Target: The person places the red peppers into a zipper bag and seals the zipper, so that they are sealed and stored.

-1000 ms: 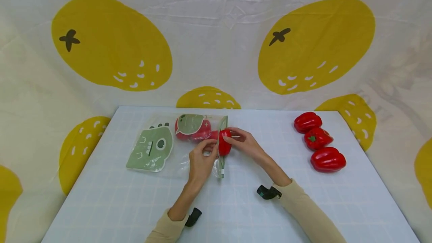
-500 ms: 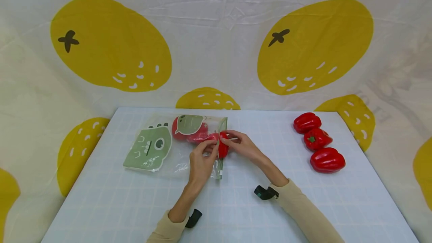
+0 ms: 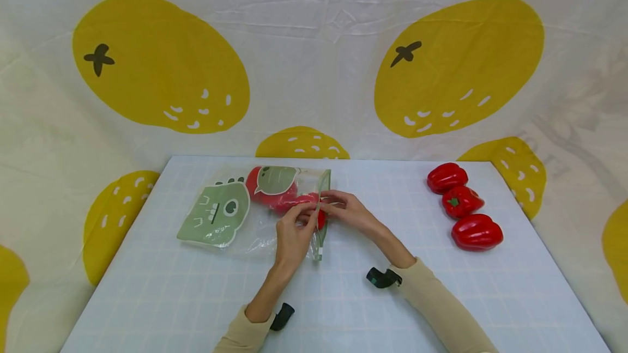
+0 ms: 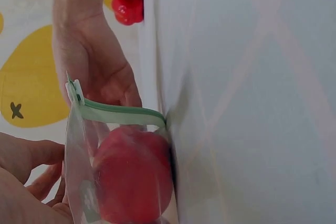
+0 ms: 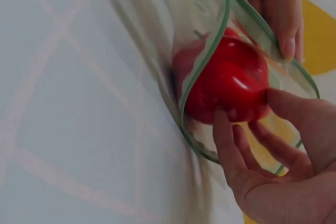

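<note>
A clear zip bag with green cartoon prints lies on its side, its green-edged mouth facing right and held apart. My left hand pinches the upper edge of that mouth. My right hand grips a red bell pepper with thumb and fingertips; most of the pepper is inside the opening, as the right wrist view shows. Deeper in the bag, more red peppers show through the plastic, partly covered by a print. The right fingertips reach just into the mouth.
Three red bell peppers stand in a column at the table's right: a far one, a middle one with its green stem showing, and a near one. A cloth printed with yellow fruit hangs behind the white table.
My right hand has pushed the pepper leftward into the bag, and the peppers inside have shifted left a little. My left hand stays on the bag's edge.
</note>
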Action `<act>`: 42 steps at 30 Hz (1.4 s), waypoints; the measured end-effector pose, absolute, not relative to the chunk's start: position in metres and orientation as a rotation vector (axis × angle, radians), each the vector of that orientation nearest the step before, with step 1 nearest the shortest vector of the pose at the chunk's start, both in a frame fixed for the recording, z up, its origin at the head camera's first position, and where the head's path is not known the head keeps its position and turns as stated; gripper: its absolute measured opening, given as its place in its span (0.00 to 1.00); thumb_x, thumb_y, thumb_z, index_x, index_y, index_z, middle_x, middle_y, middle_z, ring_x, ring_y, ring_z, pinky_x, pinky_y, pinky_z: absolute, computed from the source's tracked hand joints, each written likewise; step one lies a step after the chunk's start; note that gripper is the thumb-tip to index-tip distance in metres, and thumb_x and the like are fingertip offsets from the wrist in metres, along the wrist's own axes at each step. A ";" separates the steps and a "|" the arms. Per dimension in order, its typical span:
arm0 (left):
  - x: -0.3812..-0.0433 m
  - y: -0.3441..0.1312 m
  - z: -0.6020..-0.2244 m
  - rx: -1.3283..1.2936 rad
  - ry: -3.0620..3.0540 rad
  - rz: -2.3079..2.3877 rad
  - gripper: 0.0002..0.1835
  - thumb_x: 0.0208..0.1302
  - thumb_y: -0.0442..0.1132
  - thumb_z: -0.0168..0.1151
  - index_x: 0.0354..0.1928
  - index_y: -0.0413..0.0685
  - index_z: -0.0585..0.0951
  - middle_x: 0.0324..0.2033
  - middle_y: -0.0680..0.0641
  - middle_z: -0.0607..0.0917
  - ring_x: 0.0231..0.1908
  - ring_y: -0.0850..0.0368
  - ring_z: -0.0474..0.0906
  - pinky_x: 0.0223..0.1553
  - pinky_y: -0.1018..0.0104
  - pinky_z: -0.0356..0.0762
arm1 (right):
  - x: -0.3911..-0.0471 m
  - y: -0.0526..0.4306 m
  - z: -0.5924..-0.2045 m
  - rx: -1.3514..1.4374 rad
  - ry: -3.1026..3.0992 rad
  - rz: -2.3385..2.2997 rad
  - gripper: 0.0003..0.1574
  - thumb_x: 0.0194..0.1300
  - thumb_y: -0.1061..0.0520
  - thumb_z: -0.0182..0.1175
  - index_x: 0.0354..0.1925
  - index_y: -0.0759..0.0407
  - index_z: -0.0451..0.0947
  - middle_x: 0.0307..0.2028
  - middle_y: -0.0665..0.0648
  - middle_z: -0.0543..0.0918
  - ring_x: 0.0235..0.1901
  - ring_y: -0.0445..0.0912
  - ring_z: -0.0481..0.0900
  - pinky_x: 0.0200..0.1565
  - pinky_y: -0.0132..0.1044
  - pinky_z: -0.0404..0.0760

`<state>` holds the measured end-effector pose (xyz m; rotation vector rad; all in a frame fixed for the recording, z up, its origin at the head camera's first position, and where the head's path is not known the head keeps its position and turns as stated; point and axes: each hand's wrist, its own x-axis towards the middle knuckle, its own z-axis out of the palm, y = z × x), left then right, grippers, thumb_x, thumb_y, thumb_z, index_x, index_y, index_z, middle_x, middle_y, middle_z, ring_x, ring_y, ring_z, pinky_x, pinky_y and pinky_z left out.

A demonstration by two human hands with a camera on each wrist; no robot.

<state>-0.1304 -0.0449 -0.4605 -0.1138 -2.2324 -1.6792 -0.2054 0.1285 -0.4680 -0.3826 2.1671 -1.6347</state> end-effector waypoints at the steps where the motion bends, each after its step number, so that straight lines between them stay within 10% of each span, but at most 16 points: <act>1: -0.131 -0.045 -0.461 -0.118 -2.227 -1.676 0.09 0.65 0.30 0.70 0.47 0.40 0.87 0.35 0.46 0.88 0.33 0.53 0.83 0.36 0.72 0.84 | -0.206 0.128 -0.468 -0.383 2.160 -1.639 0.32 0.74 0.51 0.62 0.70 0.60 0.71 0.64 0.62 0.78 0.59 0.55 0.80 0.57 0.44 0.83; 42: -0.125 -0.039 -0.461 -0.083 -2.214 -1.482 0.04 0.62 0.28 0.71 0.38 0.36 0.88 0.28 0.46 0.88 0.25 0.56 0.83 0.31 0.68 0.84 | -0.231 0.098 -0.463 -0.543 2.154 -1.590 0.22 0.71 0.60 0.61 0.59 0.69 0.80 0.53 0.62 0.86 0.49 0.48 0.82 0.53 0.37 0.82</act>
